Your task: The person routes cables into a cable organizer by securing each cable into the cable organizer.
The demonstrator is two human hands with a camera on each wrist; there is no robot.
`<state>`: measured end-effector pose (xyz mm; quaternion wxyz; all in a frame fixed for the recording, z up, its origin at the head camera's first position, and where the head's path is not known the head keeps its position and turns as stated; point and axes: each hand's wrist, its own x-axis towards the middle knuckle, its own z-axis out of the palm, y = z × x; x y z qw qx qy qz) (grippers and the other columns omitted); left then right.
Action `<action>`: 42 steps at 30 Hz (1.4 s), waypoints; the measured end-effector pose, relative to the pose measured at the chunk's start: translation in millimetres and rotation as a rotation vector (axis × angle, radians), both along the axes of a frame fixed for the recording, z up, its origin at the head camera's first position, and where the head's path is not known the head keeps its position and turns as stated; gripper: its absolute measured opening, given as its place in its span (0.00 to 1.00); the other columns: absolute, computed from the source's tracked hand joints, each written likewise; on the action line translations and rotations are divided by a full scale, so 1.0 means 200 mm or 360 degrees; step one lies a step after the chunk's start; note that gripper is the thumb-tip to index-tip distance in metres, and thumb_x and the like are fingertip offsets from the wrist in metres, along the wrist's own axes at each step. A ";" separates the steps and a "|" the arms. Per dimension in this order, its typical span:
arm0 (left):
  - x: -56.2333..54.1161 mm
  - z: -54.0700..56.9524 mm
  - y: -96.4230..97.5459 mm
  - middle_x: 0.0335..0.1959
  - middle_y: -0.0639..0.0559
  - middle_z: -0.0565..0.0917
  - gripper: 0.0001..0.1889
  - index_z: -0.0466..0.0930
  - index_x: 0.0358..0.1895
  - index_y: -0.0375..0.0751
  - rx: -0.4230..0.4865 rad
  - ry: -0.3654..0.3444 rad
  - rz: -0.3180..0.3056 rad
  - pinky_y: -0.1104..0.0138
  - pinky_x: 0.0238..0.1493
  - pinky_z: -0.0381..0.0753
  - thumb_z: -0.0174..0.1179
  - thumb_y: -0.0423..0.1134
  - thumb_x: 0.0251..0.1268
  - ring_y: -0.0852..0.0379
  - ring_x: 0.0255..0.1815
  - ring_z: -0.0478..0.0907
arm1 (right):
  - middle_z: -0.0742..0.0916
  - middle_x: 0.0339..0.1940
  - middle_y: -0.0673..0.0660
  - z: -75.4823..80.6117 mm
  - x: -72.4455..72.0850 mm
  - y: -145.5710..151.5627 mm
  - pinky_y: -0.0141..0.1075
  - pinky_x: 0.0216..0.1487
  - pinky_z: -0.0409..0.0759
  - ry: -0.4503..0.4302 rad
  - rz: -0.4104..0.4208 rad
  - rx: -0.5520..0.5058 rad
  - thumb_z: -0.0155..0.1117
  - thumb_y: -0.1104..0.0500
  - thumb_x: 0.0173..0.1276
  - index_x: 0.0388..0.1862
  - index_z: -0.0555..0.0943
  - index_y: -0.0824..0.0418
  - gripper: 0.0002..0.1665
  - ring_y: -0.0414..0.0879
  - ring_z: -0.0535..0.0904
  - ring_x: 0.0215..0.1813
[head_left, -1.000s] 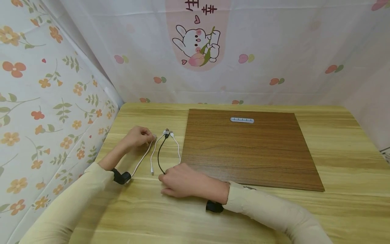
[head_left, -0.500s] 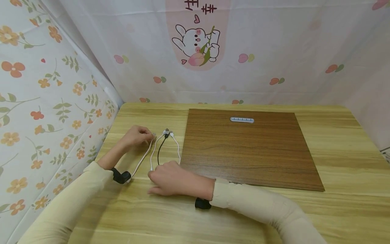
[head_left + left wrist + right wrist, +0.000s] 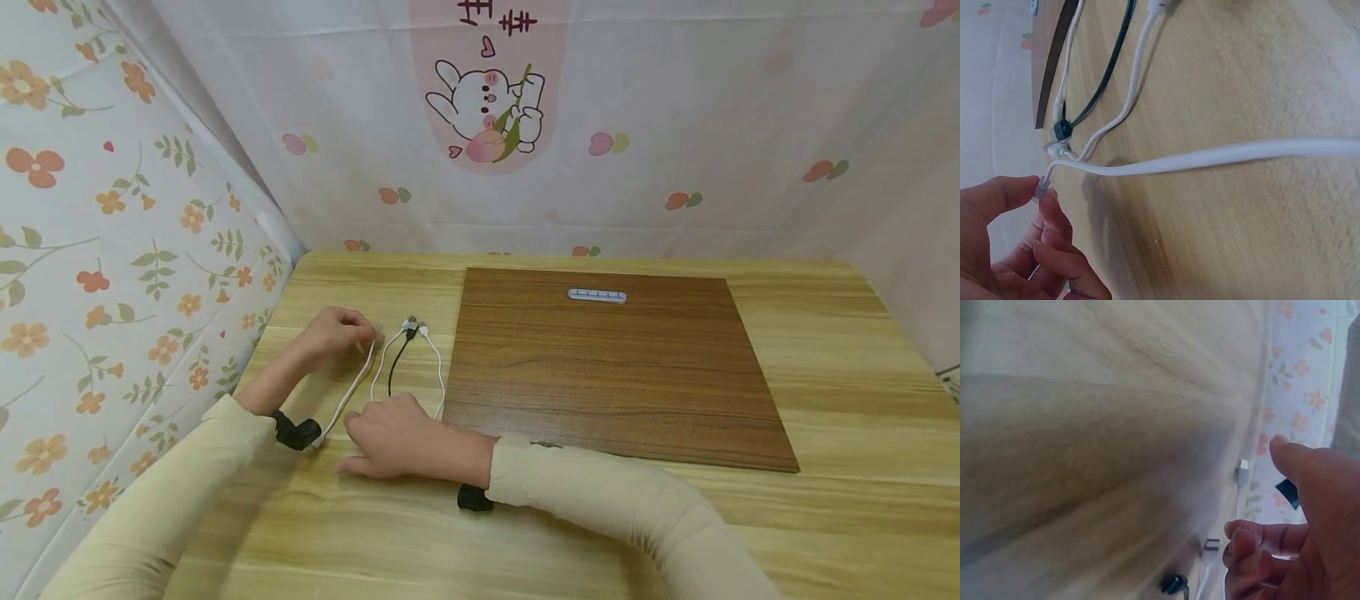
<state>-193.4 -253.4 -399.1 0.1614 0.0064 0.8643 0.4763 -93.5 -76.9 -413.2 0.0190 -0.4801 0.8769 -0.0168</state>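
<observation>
At the left of the table, my left hand [image 3: 337,331] pinches the far plug of a white charging cable [image 3: 1222,156] between thumb and fingertips. That cable runs back toward the person, its near end lying beside the left wrist camera. My right hand [image 3: 393,437] hovers close over the near ends of the other cables, thumb spread from loosely bent fingers, nothing between them. Beside the held one lie another white cable [image 3: 381,367], a black cable [image 3: 395,367] and a third white cable [image 3: 441,367]. In the right wrist view, a white plug [image 3: 1243,472] shows near the right fingertips.
A dark brown board [image 3: 615,367] lies right of the cables, with a small light-blue slotted strip [image 3: 596,295] near its far edge. Floral cloth [image 3: 112,250] hangs at the left and a rabbit-print cloth [image 3: 337,100] behind the wooden table [image 3: 450,542].
My right hand has moved left across the near ends of the black and white cables toward the held cable's near end. My left hand keeps its pinch and has barely moved.
</observation>
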 end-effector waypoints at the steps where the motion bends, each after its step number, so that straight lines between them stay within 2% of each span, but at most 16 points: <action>1: 0.00 0.00 0.00 0.27 0.45 0.80 0.09 0.85 0.36 0.28 -0.0003 -0.0007 0.0014 0.68 0.22 0.64 0.63 0.34 0.68 0.58 0.19 0.66 | 0.78 0.18 0.45 0.00 0.00 -0.01 0.38 0.16 0.69 -0.0011 -0.0011 0.0002 0.57 0.24 0.67 0.30 0.78 0.49 0.31 0.42 0.77 0.22; 5: -0.01 -0.01 0.00 0.20 0.49 0.75 0.10 0.85 0.34 0.30 -0.0002 -0.0028 0.0043 0.69 0.19 0.60 0.63 0.35 0.69 0.62 0.15 0.60 | 0.79 0.19 0.45 -0.01 0.01 -0.05 0.38 0.18 0.68 -0.0029 -0.0037 0.0039 0.55 0.22 0.66 0.29 0.78 0.48 0.33 0.43 0.77 0.22; 14: 0.00 0.00 -0.01 0.15 0.52 0.71 0.11 0.84 0.35 0.27 0.0027 -0.0018 0.0057 0.69 0.17 0.57 0.63 0.35 0.70 0.62 0.13 0.57 | 0.81 0.21 0.43 -0.05 0.02 -0.12 0.37 0.18 0.69 0.0087 -0.0061 0.0040 0.51 0.19 0.65 0.33 0.80 0.47 0.35 0.40 0.78 0.23; 18: 0.00 0.00 -0.02 0.18 0.51 0.74 0.11 0.83 0.36 0.27 0.0040 -0.0030 0.0053 0.69 0.18 0.59 0.63 0.36 0.70 0.62 0.14 0.57 | 0.80 0.21 0.43 -0.07 0.01 -0.16 0.36 0.18 0.68 0.0120 -0.0078 0.0009 0.51 0.19 0.65 0.32 0.80 0.48 0.35 0.39 0.78 0.22; 24: -0.01 0.00 -0.03 0.30 0.49 0.80 0.12 0.84 0.39 0.26 0.0035 -0.0021 0.0045 0.66 0.23 0.64 0.62 0.37 0.71 0.61 0.18 0.61 | 0.77 0.19 0.42 -0.08 0.00 -0.21 0.36 0.18 0.67 0.0174 -0.0079 0.0001 0.49 0.19 0.66 0.29 0.78 0.47 0.35 0.38 0.76 0.20; 27: -0.01 0.00 -0.03 0.33 0.49 0.81 0.13 0.85 0.40 0.27 0.0037 -0.0026 0.0045 0.64 0.25 0.67 0.62 0.37 0.72 0.61 0.19 0.63 | 0.76 0.18 0.41 -0.09 0.00 -0.23 0.36 0.17 0.68 0.0193 -0.0080 0.0010 0.49 0.19 0.66 0.28 0.78 0.46 0.35 0.38 0.74 0.18; 31: -0.01 0.01 -0.03 0.32 0.49 0.80 0.13 0.85 0.41 0.27 0.0041 -0.0042 0.0058 0.63 0.27 0.69 0.62 0.38 0.71 0.61 0.18 0.63 | 0.76 0.18 0.41 -0.09 -0.01 -0.24 0.36 0.17 0.68 0.0182 -0.0083 0.0033 0.49 0.19 0.65 0.27 0.78 0.46 0.34 0.39 0.74 0.19; 42: -0.01 0.01 -0.03 0.32 0.47 0.79 0.14 0.84 0.43 0.25 0.0023 -0.0058 0.0059 0.64 0.24 0.65 0.61 0.38 0.73 0.63 0.15 0.58 | 0.79 0.19 0.42 -0.10 -0.04 -0.27 0.38 0.17 0.69 0.0111 -0.0117 0.0081 0.52 0.20 0.65 0.23 0.77 0.44 0.32 0.40 0.75 0.20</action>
